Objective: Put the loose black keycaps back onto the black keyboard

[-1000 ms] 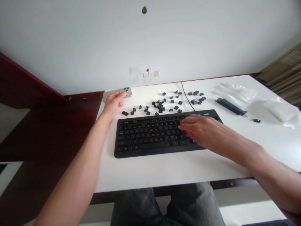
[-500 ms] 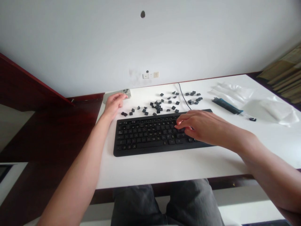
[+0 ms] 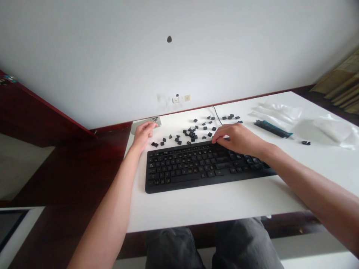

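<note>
A black keyboard lies on the white table, with some of its keys bare of caps. Over its upper edge, right of the middle, is my right hand, with thumb and fingertips brought together in a pinch; whatever sits between them is hidden. Beyond the keyboard's far left corner rests my left hand, its fingers curled in, and I cannot see inside them. A phone lies just behind that hand, camera side up. Loose black keycaps are scattered between the keyboard and the wall.
To the right lie a dark slim pouch, a small dark piece and crumpled clear plastic bags. A cable runs from the keyboard toward the wall, which has sockets. My legs are under the table's front edge.
My right hand has moved from over the keys up to the keyboard's far edge. My left hand stays by the phone. The camera view has shifted slightly.
</note>
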The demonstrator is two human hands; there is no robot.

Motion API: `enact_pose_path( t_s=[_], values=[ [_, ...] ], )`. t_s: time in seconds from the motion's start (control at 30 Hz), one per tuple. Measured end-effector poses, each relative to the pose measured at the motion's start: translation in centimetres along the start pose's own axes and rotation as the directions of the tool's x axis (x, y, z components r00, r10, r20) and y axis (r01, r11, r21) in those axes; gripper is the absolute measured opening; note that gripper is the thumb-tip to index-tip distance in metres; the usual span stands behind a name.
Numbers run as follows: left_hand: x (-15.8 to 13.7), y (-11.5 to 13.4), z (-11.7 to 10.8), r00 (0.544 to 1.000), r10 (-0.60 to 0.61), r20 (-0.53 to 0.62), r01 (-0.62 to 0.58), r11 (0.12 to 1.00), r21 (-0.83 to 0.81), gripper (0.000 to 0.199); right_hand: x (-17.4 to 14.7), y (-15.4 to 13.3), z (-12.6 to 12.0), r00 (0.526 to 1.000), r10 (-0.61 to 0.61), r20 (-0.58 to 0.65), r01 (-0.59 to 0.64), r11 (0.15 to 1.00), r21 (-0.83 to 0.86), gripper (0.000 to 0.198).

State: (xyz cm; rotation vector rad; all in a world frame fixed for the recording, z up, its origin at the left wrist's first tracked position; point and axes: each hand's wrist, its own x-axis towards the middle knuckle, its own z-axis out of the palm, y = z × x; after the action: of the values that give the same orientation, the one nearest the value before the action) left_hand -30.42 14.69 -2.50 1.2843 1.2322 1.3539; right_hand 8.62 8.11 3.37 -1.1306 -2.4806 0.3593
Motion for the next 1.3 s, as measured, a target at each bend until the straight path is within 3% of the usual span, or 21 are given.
enact_pose_path(
  t_s=[0.3, 0.43, 0.5, 0.57, 0.7, 1.03, 1.3],
  values=[
    [0.0, -0.1, 0.0, 0.999, 0.024, 0.029, -0.026, 0.998, 0.055, 0.035, 2.3, 0.9, -1.4, 0.986, 0.151, -0.076, -0.158, 0.981, -0.109, 0.029],
    [0.0, -0.2, -0.2, 0.999, 0.031, 0.032, -0.033, 0.997, 0.072, 0.034, 6.3, -0.7, -3.3, 0.990, 0.082, 0.112, -0.074, 0.995, -0.073, 0.023],
    [0.0, -0.3, -0.2, 0.999, 0.025, 0.036, -0.027, 0.998, 0.059, 0.033, 8.4, -1.5, -4.1, 0.959, 0.109, 0.261, -0.095, 0.993, -0.063, 0.020],
    [0.0, -0.2, -0.2, 0.999, 0.021, 0.041, -0.023, 0.999, 0.042, 0.034, 10.2, -1.9, -4.2, 0.946, 0.137, 0.294, -0.118, 0.990, -0.080, 0.020],
    [-0.1, 0.0, -0.1, 0.999, 0.023, 0.048, -0.026, 0.998, 0.049, 0.035, 11.7, -1.7, -2.9, 0.980, 0.064, 0.188, -0.044, 0.993, -0.106, 0.024],
    [-0.2, 0.0, -0.1, 1.000, 0.009, 0.028, -0.011, 0.996, 0.089, 0.034, 11.9, -1.6, 1.2, 0.972, 0.017, 0.236, 0.009, 0.994, -0.112, 0.020],
    [-0.2, 0.0, -0.1, 0.999, 0.012, 0.034, -0.015, 0.994, 0.109, 0.034, 11.8, -2.7, 2.8, 0.968, 0.076, 0.240, -0.015, 0.969, -0.247, 0.020]
  ],
)
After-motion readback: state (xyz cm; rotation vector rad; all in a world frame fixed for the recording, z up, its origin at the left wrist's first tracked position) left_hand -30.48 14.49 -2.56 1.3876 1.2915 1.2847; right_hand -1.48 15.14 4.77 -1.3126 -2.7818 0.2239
